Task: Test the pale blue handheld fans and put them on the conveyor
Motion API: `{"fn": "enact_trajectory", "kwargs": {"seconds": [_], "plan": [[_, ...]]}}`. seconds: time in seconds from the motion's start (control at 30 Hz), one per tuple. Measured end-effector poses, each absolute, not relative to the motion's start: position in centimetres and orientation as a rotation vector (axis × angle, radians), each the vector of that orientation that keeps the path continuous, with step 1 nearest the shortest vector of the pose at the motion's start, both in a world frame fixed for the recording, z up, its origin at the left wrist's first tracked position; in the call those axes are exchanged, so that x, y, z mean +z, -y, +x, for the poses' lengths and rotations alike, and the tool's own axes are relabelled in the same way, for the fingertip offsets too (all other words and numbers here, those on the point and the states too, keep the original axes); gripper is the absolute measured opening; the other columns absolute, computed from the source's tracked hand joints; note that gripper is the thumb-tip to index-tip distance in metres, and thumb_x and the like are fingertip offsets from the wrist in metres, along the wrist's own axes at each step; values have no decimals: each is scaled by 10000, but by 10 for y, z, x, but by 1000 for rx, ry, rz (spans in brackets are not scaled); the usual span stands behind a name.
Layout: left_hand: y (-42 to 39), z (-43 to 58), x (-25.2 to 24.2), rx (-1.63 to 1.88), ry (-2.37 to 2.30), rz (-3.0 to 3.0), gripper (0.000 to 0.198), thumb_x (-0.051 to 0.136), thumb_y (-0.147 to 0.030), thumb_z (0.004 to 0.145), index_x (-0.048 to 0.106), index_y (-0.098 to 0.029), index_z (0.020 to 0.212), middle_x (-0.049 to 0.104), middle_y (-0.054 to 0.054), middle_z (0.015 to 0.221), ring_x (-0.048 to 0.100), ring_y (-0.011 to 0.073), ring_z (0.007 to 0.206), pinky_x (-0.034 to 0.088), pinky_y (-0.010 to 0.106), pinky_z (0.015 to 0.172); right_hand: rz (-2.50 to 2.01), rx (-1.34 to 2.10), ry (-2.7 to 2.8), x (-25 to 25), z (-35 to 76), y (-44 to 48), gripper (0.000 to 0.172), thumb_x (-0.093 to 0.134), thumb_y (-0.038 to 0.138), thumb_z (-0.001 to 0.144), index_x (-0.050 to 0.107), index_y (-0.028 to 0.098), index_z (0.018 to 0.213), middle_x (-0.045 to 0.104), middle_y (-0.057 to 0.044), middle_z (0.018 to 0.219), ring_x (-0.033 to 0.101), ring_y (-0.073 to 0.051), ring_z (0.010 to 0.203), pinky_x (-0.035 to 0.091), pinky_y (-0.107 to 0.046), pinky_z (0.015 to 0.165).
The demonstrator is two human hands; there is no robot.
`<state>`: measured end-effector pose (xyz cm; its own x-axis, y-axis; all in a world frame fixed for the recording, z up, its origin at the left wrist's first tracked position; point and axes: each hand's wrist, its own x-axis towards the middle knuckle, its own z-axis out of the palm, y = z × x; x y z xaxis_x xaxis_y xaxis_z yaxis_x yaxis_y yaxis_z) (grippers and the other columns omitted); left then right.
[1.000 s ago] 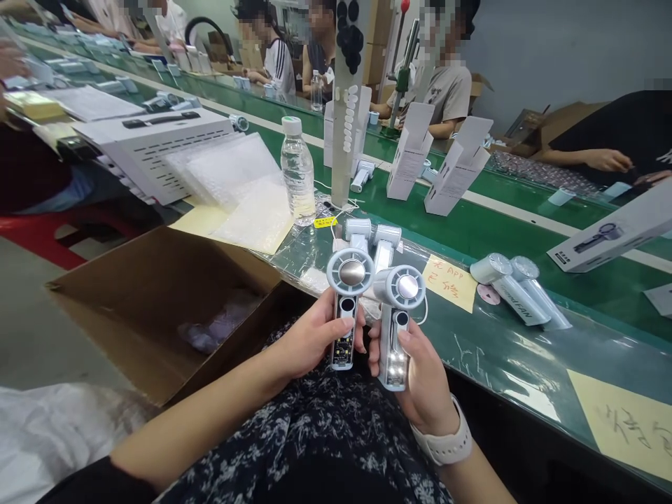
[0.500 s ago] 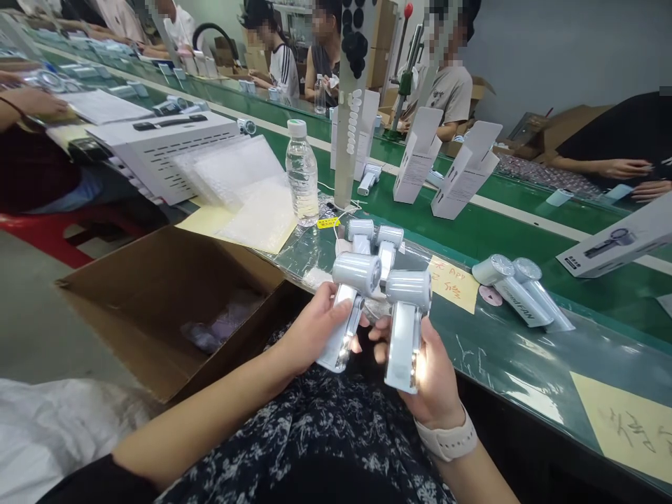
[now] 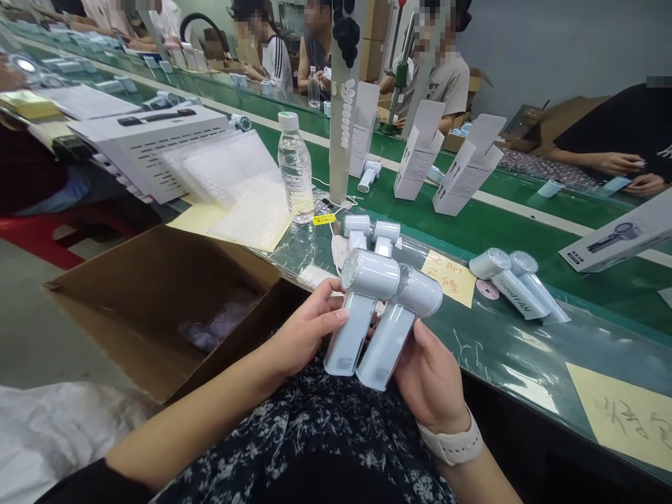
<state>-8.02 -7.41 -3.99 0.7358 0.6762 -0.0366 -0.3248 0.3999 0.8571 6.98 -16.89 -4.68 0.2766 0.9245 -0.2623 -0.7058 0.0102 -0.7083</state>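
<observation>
Over my lap, my left hand (image 3: 309, 325) grips a light-blue handheld fan (image 3: 351, 332) by its handle, thumb along the side. My right hand (image 3: 433, 374) is closed on a second light-blue handheld fan (image 3: 386, 343), its fingers mostly hidden behind the handle. Both fans tilt, heads up, and lie side by side, close together. Clear film seems to cover them. Just beyond, two more handheld fans (image 3: 387, 234) stand on the green bench edge. Farther right lie two wrapped fans (image 3: 519, 290), one lettered.
A water bottle (image 3: 295, 168) stands by a post (image 3: 341, 140). An open cardboard box (image 3: 157, 301) sits at my left below the bench. White cartons (image 3: 467, 164) stand on the green belt (image 3: 383, 199). Handwritten yellow paper (image 3: 624, 413) lies at right. Several people work across the line.
Both fans have been turned over in my hands, so plain handle faces and the other ends of the heads show. They have come closer together. The view has shifted slightly.
</observation>
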Motion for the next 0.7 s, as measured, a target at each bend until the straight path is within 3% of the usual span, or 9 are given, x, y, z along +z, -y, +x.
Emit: {"fn": "enact_trajectory", "kwargs": {"seconds": [0.2,0.3,0.37,0.53,0.6,0.7], "plan": [[75,-79,-39,610,-429,816,477,843,-321,712,580,-160,1076,691,61,898,701,217,791,592,358,761,-880,1454,191,-43,75,168,260,598,430,850,736,212,883,733,-73,954,665,-252,925,550,-421,871],[74,-79,-40,589,-512,833,524,912,-280,607,600,-133,1002,619,2,776,647,140,667,540,248,655,-849,1524,119,-43,76,166,328,547,413,837,730,167,954,667,-46,769,615,-173,718,547,-307,736],[72,-79,-40,584,-548,827,506,907,-298,614,605,-127,983,591,-16,744,599,101,613,505,214,598,-836,1523,128,-42,75,165,365,490,416,852,721,150,949,612,-33,672,550,-151,599,508,-274,615],[69,-79,-43,584,-464,770,305,706,-387,822,609,-132,959,693,81,897,673,194,732,582,331,681,-845,1451,286,-39,71,166,337,437,381,876,662,170,739,628,-55,652,533,-150,516,468,-281,551],[68,-80,-44,556,-406,750,244,656,-305,841,603,-140,1014,717,100,951,704,233,798,591,377,740,-859,1420,314,-40,72,167,369,465,429,870,693,152,786,656,-75,686,562,-164,539,481,-286,542],[68,-80,-44,558,-389,772,307,630,-209,836,565,-161,1133,731,105,1032,725,269,890,581,412,804,-860,1357,309,-43,76,167,323,574,442,833,722,161,894,685,-77,708,607,-189,598,510,-291,530]]}}
